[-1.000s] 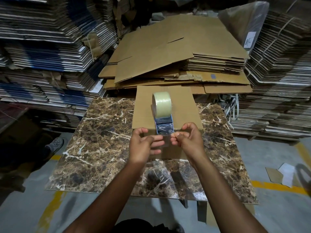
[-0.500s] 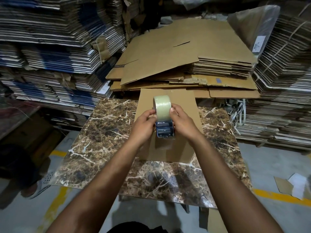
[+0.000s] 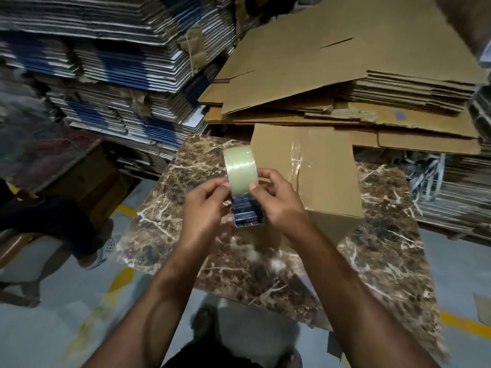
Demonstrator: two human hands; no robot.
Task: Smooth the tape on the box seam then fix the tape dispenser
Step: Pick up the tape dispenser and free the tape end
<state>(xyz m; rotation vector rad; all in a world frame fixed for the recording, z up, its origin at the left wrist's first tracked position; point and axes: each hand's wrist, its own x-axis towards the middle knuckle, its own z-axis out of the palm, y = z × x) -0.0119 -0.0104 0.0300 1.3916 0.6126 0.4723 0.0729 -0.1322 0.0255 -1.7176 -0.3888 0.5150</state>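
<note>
A brown cardboard box (image 3: pixel 326 168) stands on the marbled table (image 3: pixel 380 243), with a shiny strip of clear tape (image 3: pixel 297 160) along its top seam. In front of the box I hold a blue tape dispenser (image 3: pixel 247 212) carrying a roll of clear tape (image 3: pixel 239 168). My left hand (image 3: pixel 204 208) grips the dispenser's left side, thumb against the roll. My right hand (image 3: pixel 279 203) grips its right side, thumb and forefinger pinching the roll's edge. The dispenser is lifted off the box, to the left of the seam.
Tall stacks of flattened cartons (image 3: pixel 119 70) fill the left and the far right. A pile of flat brown cardboard sheets (image 3: pixel 345 75) lies right behind the table. Another person's leg and shoe (image 3: pixel 101 251) are at the left, on the grey floor with yellow lines.
Both hands moved from the box's front edge up onto the dispenser, gripped it, and lifted it off the box toward the left. The taped seam is now uncovered.
</note>
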